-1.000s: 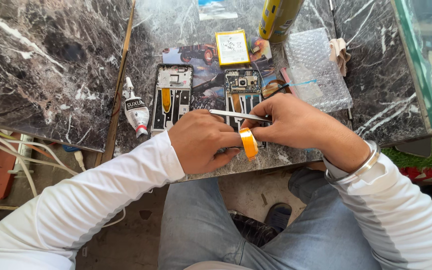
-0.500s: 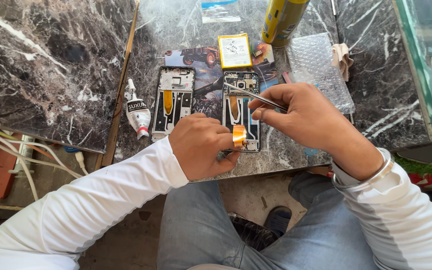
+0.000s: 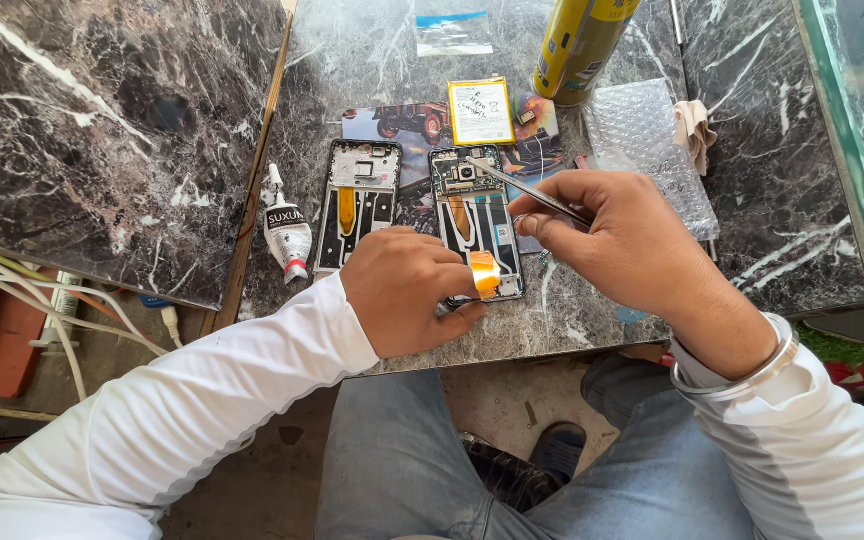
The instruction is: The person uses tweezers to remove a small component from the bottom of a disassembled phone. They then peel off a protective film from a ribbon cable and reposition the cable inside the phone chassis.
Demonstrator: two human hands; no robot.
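Your right hand [image 3: 622, 235] has its fingers [image 3: 552, 225] pinched shut on one pair of slim metal tweezers [image 3: 522, 190], whose point slants up and left over the top of the opened phone [image 3: 475, 220] lying in front of you. Your left hand [image 3: 407, 300] is curled at that phone's lower end, fingers closed around a small roll of amber tape [image 3: 484, 273], with a short glossy strip of it showing over the phone's bottom edge. There are two opened phones: the one under your hands, and a second one [image 3: 357, 205] just beside it to the left, both flat rectangular frames with bare dark insides and an orange ribbon strip down the middle. One small white glue tube [image 3: 285, 232] with a pointed nozzle lies left of that second phone, near the desk's [image 3: 372, 60] wooden edge strip. Beyond the phones lie one flat yellow-edged battery [image 3: 481, 110] on a printed picture card [image 3: 402, 125], one yellow spray can [image 3: 577, 40] and one small clear plastic bag [image 3: 447, 30]. One sheet of knobbly bubble wrap [image 3: 642, 135] sits right of your right hand, with a crumpled beige cloth [image 3: 694, 125] touching its far side. The desk is dark veined marble, smooth and polished; its near edge runs just under your wrists, and a glass panel [image 3: 852, 130] borders it on the right. Bare marble lies open at the lower right, between your right wrist and the glass.
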